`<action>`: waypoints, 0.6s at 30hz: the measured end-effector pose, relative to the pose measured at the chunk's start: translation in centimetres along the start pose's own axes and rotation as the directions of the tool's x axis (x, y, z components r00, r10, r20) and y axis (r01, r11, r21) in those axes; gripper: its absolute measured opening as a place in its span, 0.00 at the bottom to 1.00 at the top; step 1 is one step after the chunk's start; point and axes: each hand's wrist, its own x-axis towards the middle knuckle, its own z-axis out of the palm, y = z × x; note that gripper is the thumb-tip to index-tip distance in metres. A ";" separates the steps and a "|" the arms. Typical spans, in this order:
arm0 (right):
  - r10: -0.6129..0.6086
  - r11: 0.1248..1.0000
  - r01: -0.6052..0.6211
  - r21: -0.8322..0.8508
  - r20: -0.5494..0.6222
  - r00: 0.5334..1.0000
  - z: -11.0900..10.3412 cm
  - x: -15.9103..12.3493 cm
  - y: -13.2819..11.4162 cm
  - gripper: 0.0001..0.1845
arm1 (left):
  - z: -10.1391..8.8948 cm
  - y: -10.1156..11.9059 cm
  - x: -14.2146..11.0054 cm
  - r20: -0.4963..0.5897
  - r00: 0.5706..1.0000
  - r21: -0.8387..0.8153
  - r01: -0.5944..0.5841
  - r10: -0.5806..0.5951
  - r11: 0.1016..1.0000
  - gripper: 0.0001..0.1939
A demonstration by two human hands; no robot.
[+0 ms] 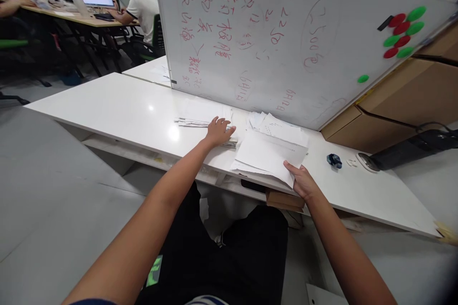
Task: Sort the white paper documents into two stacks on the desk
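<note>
My right hand (305, 182) grips the lower right corner of some white paper sheets (266, 155), with the thumb on top. The sheets are tilted at the desk's front edge. Behind them lies a loose pile of printed papers (281, 128). My left hand (217, 132) reaches over the desk with its fingers apart, at the right end of a flat paper stack (195, 122). A narrow greyish object (231, 143) lies just below that hand, partly hidden; its kind is unclear.
A whiteboard (222, 28) with red writing and round magnets (402, 31) stands behind the white desk (118, 109). To the right are cardboard boxes (408, 90), a dark blue item (334, 161) and a dark cylinder (411, 150). A person (143, 9) sits at a far table.
</note>
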 end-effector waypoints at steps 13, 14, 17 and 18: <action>-0.009 0.999 0.011 0.039 -0.043 0.999 -0.1 0.0 0.2 0.19 | 0.7 -0.3 0.3 -0.007 1.000 0.036 -0.004 0.004 0.999 0.29; -0.008 1.000 0.009 0.030 -0.026 1.000 0.0 -0.1 0.1 0.20 | 0.7 -0.3 0.3 -0.007 1.000 0.037 0.002 -0.002 0.999 0.29; 0.004 1.000 -0.004 0.014 -0.002 1.000 0.2 -0.3 -0.1 0.20 | 0.6 -0.3 0.4 0.004 1.000 0.055 0.013 -0.013 0.998 0.29; 0.014 1.000 -0.013 0.016 -0.006 1.000 0.3 -0.4 -0.2 0.19 | 0.5 -0.3 0.4 0.015 1.000 0.075 0.015 -0.016 0.997 0.28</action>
